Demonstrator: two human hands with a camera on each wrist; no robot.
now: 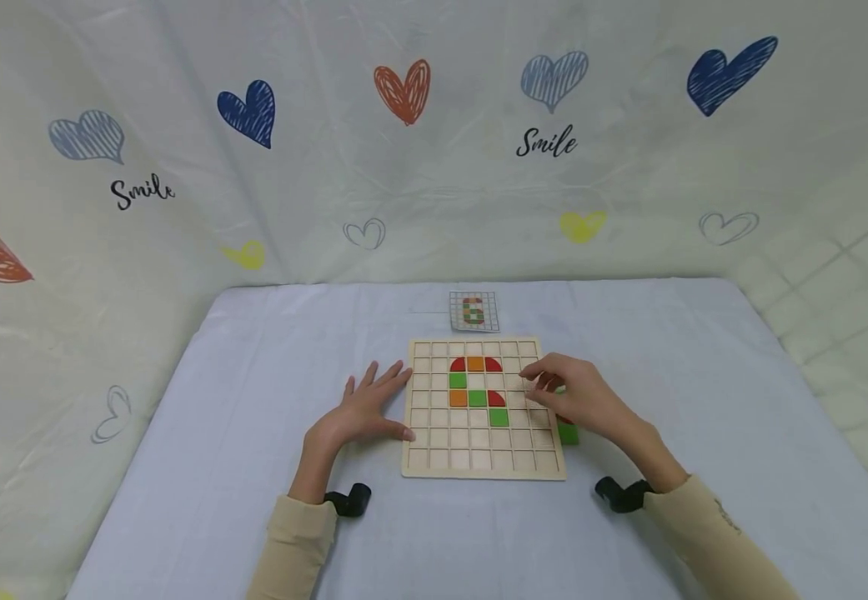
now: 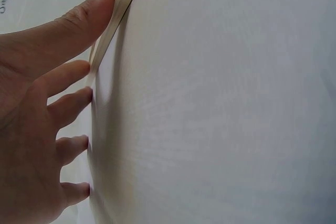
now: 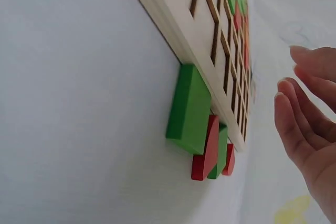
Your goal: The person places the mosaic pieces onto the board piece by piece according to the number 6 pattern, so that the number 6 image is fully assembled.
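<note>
The board [image 1: 449,460] lay flat on the desk [image 1: 253,350], eight red, orange and green tiles [image 1: 477,398] set in its grid. The left hand [image 1: 362,412] was spread, fingertips touching the board's left edge. The right hand [image 1: 576,390] hovered over the right side, fingers loosely bent, a gap between them. Four loose tiles [image 3: 190,109] lay alongside the right edge. A card [image 1: 474,312] lay just beyond the far edge.

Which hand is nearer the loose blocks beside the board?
Right: the right hand is raised near the blocks; the left hand touches the opposite edge of the board.
</note>
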